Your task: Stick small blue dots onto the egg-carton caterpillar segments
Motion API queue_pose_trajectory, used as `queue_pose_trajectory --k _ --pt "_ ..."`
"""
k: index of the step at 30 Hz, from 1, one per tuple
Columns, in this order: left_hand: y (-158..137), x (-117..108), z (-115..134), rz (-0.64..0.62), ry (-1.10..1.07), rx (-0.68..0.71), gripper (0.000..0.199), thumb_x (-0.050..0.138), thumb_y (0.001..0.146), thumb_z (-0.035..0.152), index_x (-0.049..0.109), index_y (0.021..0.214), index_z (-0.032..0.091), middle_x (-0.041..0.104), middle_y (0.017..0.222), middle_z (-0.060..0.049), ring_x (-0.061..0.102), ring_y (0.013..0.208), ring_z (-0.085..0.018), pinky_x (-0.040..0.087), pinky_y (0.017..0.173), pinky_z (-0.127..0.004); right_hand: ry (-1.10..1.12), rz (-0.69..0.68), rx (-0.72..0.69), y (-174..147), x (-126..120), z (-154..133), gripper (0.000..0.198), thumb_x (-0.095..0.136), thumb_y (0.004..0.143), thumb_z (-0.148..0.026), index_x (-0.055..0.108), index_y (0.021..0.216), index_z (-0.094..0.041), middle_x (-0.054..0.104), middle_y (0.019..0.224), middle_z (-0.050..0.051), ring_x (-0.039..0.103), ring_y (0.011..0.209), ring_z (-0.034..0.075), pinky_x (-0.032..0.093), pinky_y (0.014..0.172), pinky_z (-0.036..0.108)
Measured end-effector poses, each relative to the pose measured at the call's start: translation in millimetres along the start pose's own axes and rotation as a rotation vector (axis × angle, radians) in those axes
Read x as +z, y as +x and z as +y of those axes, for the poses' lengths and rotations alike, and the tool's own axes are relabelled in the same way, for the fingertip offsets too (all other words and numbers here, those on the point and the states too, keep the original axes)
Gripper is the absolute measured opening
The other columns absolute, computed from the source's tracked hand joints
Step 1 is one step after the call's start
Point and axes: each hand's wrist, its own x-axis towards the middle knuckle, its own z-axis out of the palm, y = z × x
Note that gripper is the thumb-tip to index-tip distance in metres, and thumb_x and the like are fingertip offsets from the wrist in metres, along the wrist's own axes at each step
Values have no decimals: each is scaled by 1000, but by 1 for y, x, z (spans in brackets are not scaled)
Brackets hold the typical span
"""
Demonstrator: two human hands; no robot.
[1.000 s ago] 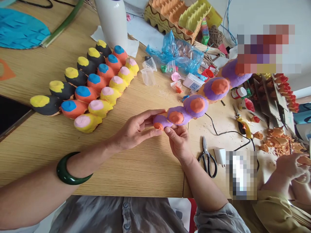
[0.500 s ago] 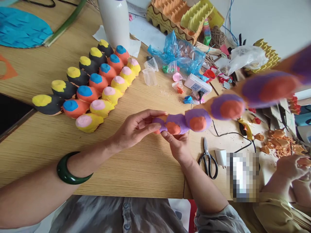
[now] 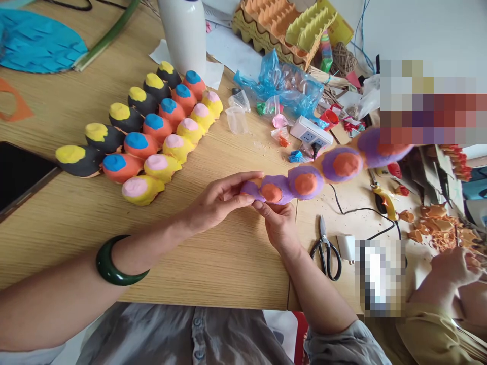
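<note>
Holding a purple strip [image 3: 332, 166] by its near end with left hand [image 3: 213, 203] and right hand [image 3: 281, 225], both closed on it. Pressing the left thumb to the front face, with fingers at the upper edge; setting the right thumb just beside, at the lower edge, with the other right fingers mostly hidden. Raised over the table [image 3: 228, 263], slanting up and away to the right, with orange knobs on purple cups and a far end lost in blur. Wearing a dark green bangle [image 3: 105, 261] on the left forearm.

Just right of the right forearm, blades pointing away: scissors [image 3: 323, 237] beside a white charger [image 3: 345, 247]. Farther right, a yellow-and-black tool [image 3: 386, 203] near a heap of orange scraps [image 3: 441, 228], close to a co-worker's hand [image 3: 452, 266].

On the left, side by side: a black row [image 3: 108, 139] with yellow tops, an orange row [image 3: 139, 147] with blue tops and a yellow row [image 3: 173, 147] with pink tops. At the left edge, a black device [image 3: 23, 177]. Farther back, a blue piece [image 3: 41, 43], a white bottle [image 3: 184, 35], egg trays [image 3: 262, 30], a crumpled blue bag [image 3: 281, 81] and a power strip [image 3: 310, 131] with a black plug [image 3: 315, 149].
</note>
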Motion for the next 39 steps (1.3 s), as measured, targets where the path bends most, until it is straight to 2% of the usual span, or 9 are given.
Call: queue_pose_trajectory --k 3,7,11,16,20,23,31,36,39 --pt "2 -1 -5 7 -78 -13 46 88 86 29 80 131 25 77 138 -8 69 131 -31 60 107 -37 16 41 16 2 -1 1 23 96 70 -35 80 87 -29 80 88 -3 72 87 18 62 93 38" --pt "5 -2 -6 20 -185 -71 42 89 83 26 83 125 27 80 130 -6 71 124 -26 56 108 -36 60 56 53 5 0 -1 30 100 63 -35 79 82 -28 78 83 -3 70 81 18 61 93 38" --pt "6 -3 -3 1 -304 -121 41 90 82 24 84 123 25 82 115 -5 73 107 -20 56 101 -33 83 27 81 7 -1 -4 30 100 61 -43 77 74 -28 75 72 -4 69 76 16 60 91 37" --pt "7 -2 0 5 -385 -179 44 92 77 18 85 120 25 81 102 -3 72 90 -14 57 90 -27 100 21 123 8 -5 -3 31 101 62 -45 78 75 -28 76 71 -4 71 76 17 60 92 38" --pt "7 -2 0 19 -404 -200 44 94 75 18 86 117 26 82 111 -4 73 95 -15 56 92 -27 125 6 140 9 -4 -3 31 100 63 -46 81 78 -28 79 77 -3 74 78 18 62 95 40" --pt "8 -3 0 -19 -404 -193 38 94 76 25 87 113 28 82 117 -5 73 99 -18 57 92 -29 145 -5 148 9 -3 -5 30 100 63 -46 81 76 -28 81 80 -3 75 80 18 63 97 40" --pt "8 -4 -3 -65 -366 -164 32 89 82 29 87 114 32 82 95 -4 71 92 -20 57 86 -35 182 -7 185 9 -4 -5 33 100 64 -45 79 85 -29 81 84 -4 77 84 20 66 96 44" --pt "7 -7 -9 -59 -374 -170 32 91 82 31 87 114 35 83 111 -4 73 99 -21 57 85 -33 203 -48 214 8 -5 -6 32 97 68 -47 79 87 -29 81 85 -2 78 89 21 67 96 44" --pt "6 -8 -11 -63 -347 -183 36 91 82 31 85 117 38 82 121 -2 74 107 -21 58 93 -35 227 -45 227 7 -5 -5 28 95 71 -46 78 85 -29 82 86 -2 77 94 20 66 95 40"
